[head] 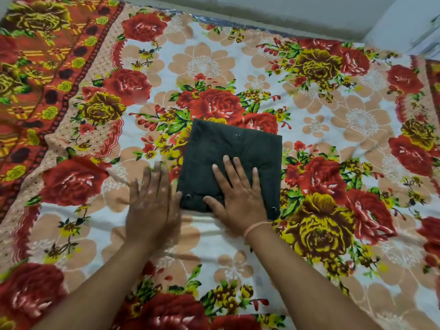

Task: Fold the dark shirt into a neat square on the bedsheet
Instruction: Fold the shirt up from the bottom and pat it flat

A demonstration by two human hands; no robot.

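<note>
Lying near the middle of the floral bedsheet (333, 110) printed with red and yellow roses on a white and peach ground, the dark green-black cotton shirt (238, 151) forms a compact, roughly square folded packet with small metal snap buttons showing at its top and near edges. The right hand (240, 198) rests flat, palm down, on the near half of the packet with fingers extended and slightly spread, a thin peach-coloured band (256, 227) around its wrist. The left hand (152, 206) appears motion-blurred, flat and open with fingers extended close together, just beside the packet's left edge over the sheet; whether it touches the fabric cannot be determined.
</note>
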